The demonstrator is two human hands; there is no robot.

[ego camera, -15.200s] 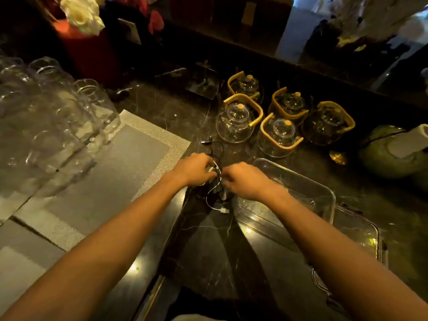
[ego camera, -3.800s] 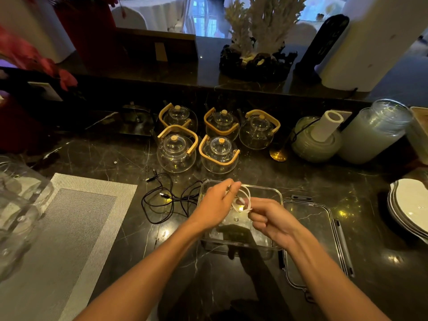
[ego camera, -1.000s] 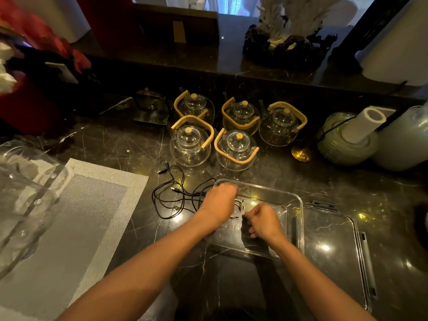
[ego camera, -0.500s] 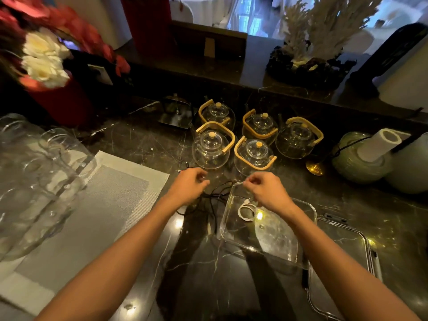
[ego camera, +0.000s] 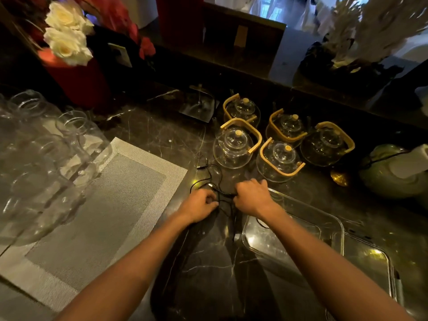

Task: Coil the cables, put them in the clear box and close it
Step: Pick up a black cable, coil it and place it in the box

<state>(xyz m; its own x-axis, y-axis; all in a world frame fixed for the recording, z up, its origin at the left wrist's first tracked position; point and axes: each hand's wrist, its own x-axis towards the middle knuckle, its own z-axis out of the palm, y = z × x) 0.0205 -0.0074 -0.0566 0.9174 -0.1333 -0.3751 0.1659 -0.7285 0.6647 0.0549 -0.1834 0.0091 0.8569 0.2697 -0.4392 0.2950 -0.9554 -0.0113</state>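
Observation:
A tangled black cable [ego camera: 212,179] lies on the dark marble counter just left of the clear box [ego camera: 324,218]. My left hand [ego camera: 199,203] is closed on the cable's near left part. My right hand [ego camera: 251,196] grips the cable at the box's far left corner. A stretch of cable runs between the two hands, and loose ends trail toward the glass teapots. The box's clear lid [ego camera: 370,262] lies flat to the right of the box. My right forearm hides most of the box's inside.
Several glass teapots with wooden handles [ego camera: 234,144] stand just behind the cable. A grey woven placemat [ego camera: 99,218] lies to the left, with glass jars [ego camera: 41,158] on its far side. A red vase of flowers [ego camera: 74,72] stands far left, a green pot [ego camera: 393,172] far right.
A white coiled cable went into the box. Both hands have since left the box, moved left to the black cable and closed on it. The view has shifted left.

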